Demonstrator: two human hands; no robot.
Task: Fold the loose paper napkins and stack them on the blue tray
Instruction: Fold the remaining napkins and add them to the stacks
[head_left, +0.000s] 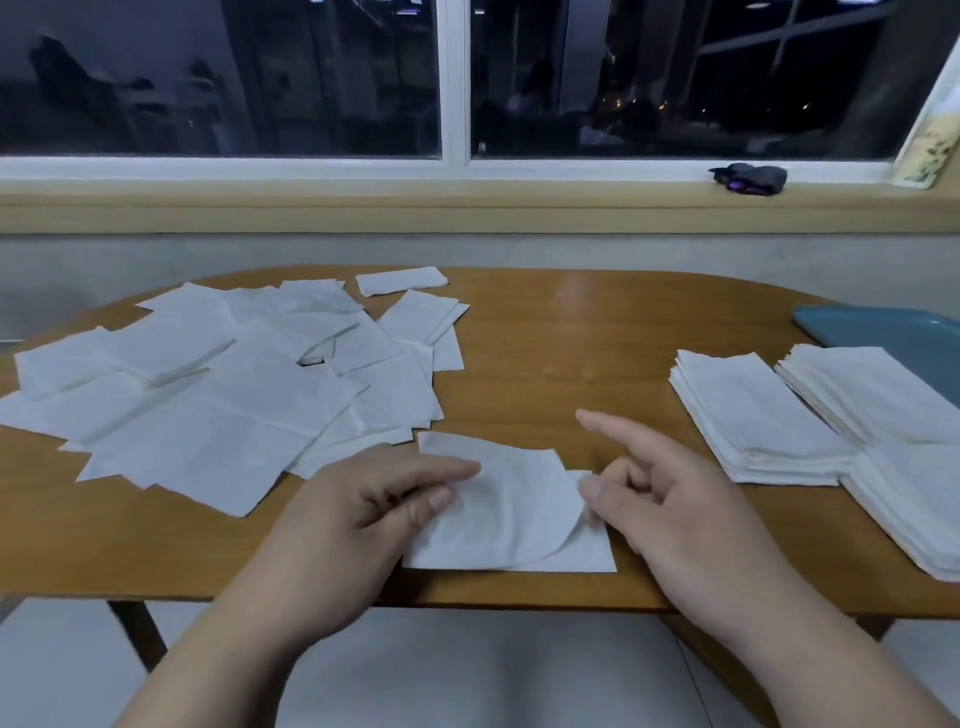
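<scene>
**One napkin mid-fold, both hands on it**

One napkin (509, 514) lies at the near edge of the table (571, 332), directly between the hands, long axis running left to right. Its lower layer is flat on the wood; the upper layer is lifted and bowed, not yet creased.

Left hand (363, 514): thumb and forefingers pinch the upper layer at its left side. Right hand (675, 519): thumb and curled fingers pinch the flap's right edge, while the index finger sticks out straight and touches nothing.

Loose napkins (234, 395) lie in an overlapping spread on the left half of the table, just beyond the left hand. Folded stacks (753, 415) sit to the right, with the blue tray (893, 332) behind them at the far right edge. Cannot tell whether any stack rests on the tray.

Judgement: the fold is in hand, the crease still to be pressed. Delivery goes rightward, and the right hand is the nearer one.
</scene>
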